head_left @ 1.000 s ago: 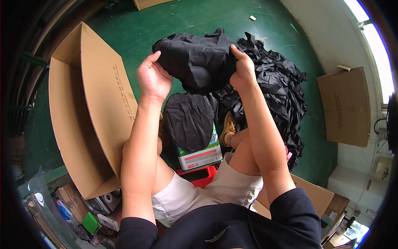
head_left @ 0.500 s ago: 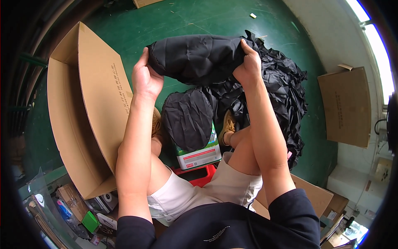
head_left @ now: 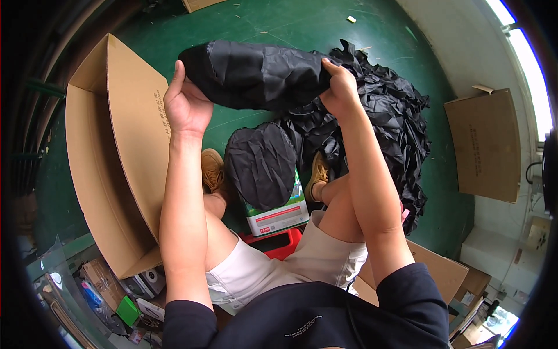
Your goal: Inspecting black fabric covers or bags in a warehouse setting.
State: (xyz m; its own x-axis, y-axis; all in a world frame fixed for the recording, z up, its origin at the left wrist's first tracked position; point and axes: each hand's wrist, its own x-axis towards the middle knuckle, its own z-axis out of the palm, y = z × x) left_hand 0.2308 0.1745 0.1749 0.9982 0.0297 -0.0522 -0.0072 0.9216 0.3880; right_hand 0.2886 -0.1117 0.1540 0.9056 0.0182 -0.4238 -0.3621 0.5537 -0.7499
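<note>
A green floor (head_left: 279, 23) seen from above. Both hands hold a crinkled black fabric bundle (head_left: 256, 72) stretched between them at chest height: the left hand (head_left: 186, 107) grips its left end, the right hand (head_left: 340, 87) pinches its right end. Beneath lies a rounded black fabric piece (head_left: 261, 166) on a white box (head_left: 279, 218). A heap of black fabric (head_left: 389, 122) crowds the right; an open cardboard box (head_left: 110, 168) walls the left, just beside the left forearm

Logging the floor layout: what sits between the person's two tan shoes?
In the head view, a black fabric piece draped over a small box lies between the left shoe and right shoe.
</note>
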